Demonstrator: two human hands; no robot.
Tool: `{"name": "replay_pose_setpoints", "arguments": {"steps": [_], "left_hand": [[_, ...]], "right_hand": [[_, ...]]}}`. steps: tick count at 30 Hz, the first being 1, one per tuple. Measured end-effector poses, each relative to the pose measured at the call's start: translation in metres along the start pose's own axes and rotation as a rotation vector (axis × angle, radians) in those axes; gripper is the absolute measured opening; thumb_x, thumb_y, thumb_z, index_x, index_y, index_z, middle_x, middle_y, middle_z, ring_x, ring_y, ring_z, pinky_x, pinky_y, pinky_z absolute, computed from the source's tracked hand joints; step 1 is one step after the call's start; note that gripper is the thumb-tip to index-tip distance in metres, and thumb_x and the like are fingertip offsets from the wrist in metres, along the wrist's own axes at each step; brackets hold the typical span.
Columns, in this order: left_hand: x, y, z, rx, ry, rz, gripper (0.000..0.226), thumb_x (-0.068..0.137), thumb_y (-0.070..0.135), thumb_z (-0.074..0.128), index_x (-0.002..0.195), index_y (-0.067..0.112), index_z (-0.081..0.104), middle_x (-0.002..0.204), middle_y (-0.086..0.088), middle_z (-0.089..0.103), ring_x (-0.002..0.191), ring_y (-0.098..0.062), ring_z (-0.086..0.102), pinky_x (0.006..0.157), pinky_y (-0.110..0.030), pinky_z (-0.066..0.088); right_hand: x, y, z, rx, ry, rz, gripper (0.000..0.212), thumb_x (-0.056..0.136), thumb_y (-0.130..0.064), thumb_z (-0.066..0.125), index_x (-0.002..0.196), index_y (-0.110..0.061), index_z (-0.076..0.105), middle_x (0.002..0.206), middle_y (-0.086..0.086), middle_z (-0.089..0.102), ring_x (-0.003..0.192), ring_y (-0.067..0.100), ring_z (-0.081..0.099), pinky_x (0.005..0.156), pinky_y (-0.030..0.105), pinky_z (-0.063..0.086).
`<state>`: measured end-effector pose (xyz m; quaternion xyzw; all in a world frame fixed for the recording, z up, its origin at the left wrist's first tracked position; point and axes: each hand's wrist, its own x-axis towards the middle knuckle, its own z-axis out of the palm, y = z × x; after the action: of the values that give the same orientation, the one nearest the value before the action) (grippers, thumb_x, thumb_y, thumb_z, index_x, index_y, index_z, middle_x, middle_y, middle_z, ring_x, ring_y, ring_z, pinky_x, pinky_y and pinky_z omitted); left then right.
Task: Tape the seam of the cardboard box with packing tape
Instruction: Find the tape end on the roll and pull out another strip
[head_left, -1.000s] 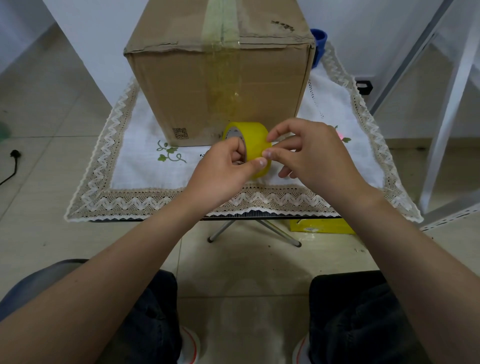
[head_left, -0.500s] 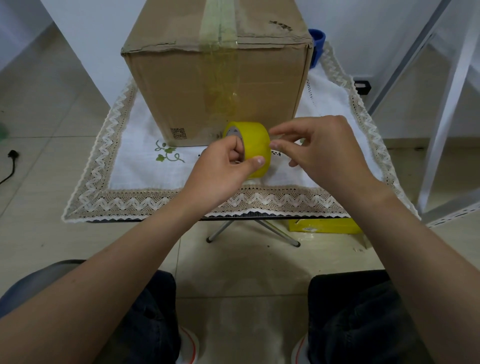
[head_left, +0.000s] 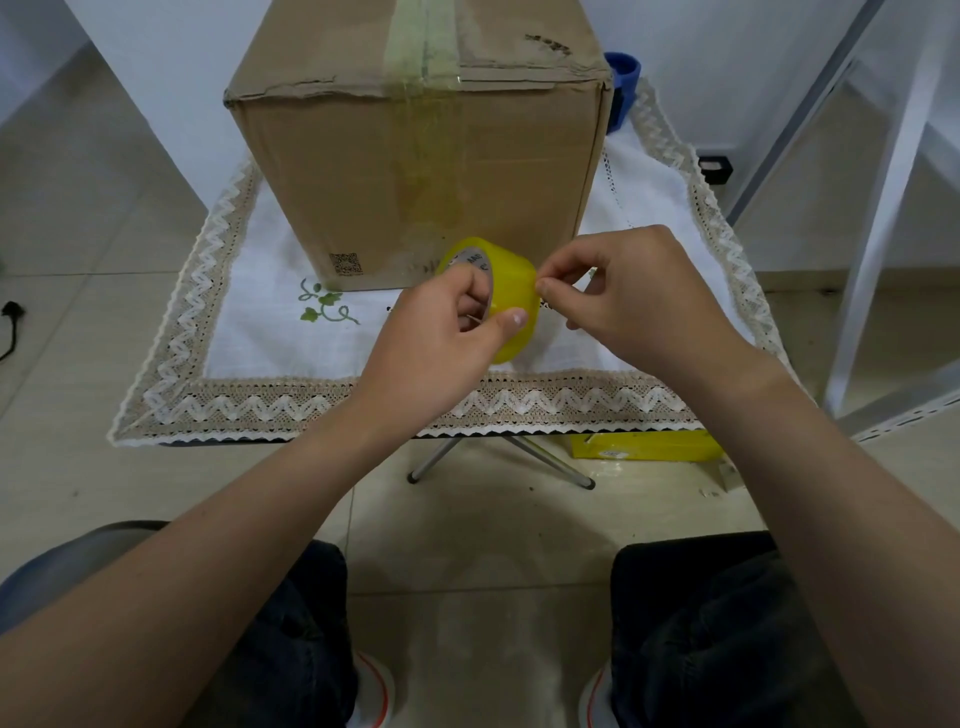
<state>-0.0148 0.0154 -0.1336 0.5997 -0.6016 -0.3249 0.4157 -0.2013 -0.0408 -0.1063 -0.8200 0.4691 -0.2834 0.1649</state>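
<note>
A brown cardboard box (head_left: 363, 171) stands on a small table covered by a white lace-edged cloth (head_left: 270, 332). A strip of yellowish tape runs along the box's top seam and down its front face. In front of the box my left hand (head_left: 441, 343) grips a yellow roll of packing tape (head_left: 511, 291), fingers through its core and thumb on the outer face. My right hand (head_left: 623, 296) pinches at the roll's right edge with thumb and forefinger, where the tape's end lies.
A blue object (head_left: 623, 78) sits behind the box's right corner. A white metal frame (head_left: 883, 208) stands at the right. Under the table lie a yellow box (head_left: 644, 447) and the table's legs (head_left: 498, 462). A black cable (head_left: 10, 332) lies on the floor at the left.
My right hand's pinch has shifted up along the roll's right edge. The left hand keeps holding the roll in about the same place.
</note>
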Motion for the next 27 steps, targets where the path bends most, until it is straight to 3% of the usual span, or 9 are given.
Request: {"name": "replay_pose_setpoints", "arguments": {"steps": [6, 10, 16, 21, 24, 27], "left_hand": [[-0.0012, 0.0022, -0.0013, 0.004, 0.005, 0.014, 0.024, 0.091, 0.032, 0.072, 0.09, 0.01, 0.06, 0.082, -0.019, 0.07, 0.08, -0.041, 0.069, 0.077, -0.06, 0.057], [-0.0009, 0.0043, -0.0011, 0.017, 0.013, 0.026, 0.023, 0.089, 0.034, 0.071, 0.087, 0.014, 0.06, 0.08, -0.016, 0.07, 0.077, -0.04, 0.069, 0.075, -0.059, 0.058], [0.0008, 0.0029, -0.0004, 0.099, 0.02, 0.038, 0.023, 0.09, 0.031, 0.071, 0.084, 0.014, 0.057, 0.068, -0.004, 0.064, 0.065, -0.03, 0.065, 0.07, -0.057, 0.056], [0.0035, 0.0037, -0.0063, 0.052, 0.062, -0.013, 0.019, 0.095, 0.028, 0.071, 0.092, 0.011, 0.063, 0.083, -0.009, 0.074, 0.08, -0.028, 0.073, 0.079, -0.055, 0.059], [0.0016, 0.0054, -0.0071, 0.024, 0.053, -0.029, 0.02, 0.096, 0.026, 0.071, 0.094, 0.008, 0.063, 0.087, -0.013, 0.075, 0.083, -0.032, 0.073, 0.081, -0.057, 0.059], [0.0002, 0.0064, -0.0076, 0.026, 0.042, -0.02, 0.021, 0.096, 0.026, 0.071, 0.093, 0.007, 0.063, 0.086, -0.016, 0.074, 0.083, -0.037, 0.072, 0.078, -0.058, 0.058]], "right_hand": [[-0.0011, -0.0018, 0.0014, 0.021, -0.023, 0.032, 0.008, 0.093, -0.031, 0.068, 0.089, -0.027, 0.074, 0.072, -0.012, 0.069, 0.064, 0.006, 0.068, 0.069, 0.039, 0.059], [-0.0019, -0.0062, 0.0027, 0.043, -0.04, 0.053, 0.009, 0.094, -0.022, 0.066, 0.085, -0.02, 0.067, 0.055, -0.003, 0.06, 0.057, 0.018, 0.065, 0.063, 0.043, 0.057], [-0.0022, -0.009, 0.009, 0.008, -0.051, 0.07, 0.014, 0.093, -0.026, 0.066, 0.08, -0.027, 0.059, 0.048, -0.008, 0.05, 0.051, 0.012, 0.05, 0.06, 0.041, 0.052], [-0.0009, -0.0071, 0.0044, 0.111, 0.048, 0.069, 0.007, 0.094, -0.031, 0.068, 0.088, -0.029, 0.07, 0.047, -0.004, 0.053, 0.052, 0.012, 0.059, 0.064, 0.043, 0.056], [-0.0012, -0.0079, 0.0045, 0.145, 0.023, 0.054, 0.012, 0.091, -0.035, 0.074, 0.099, -0.026, 0.077, 0.052, 0.0, 0.062, 0.052, 0.013, 0.061, 0.064, 0.044, 0.058], [-0.0014, -0.0079, 0.0038, 0.173, 0.009, 0.067, 0.009, 0.091, -0.031, 0.078, 0.096, -0.024, 0.08, 0.051, -0.002, 0.063, 0.046, 0.012, 0.06, 0.059, 0.039, 0.059]]}}
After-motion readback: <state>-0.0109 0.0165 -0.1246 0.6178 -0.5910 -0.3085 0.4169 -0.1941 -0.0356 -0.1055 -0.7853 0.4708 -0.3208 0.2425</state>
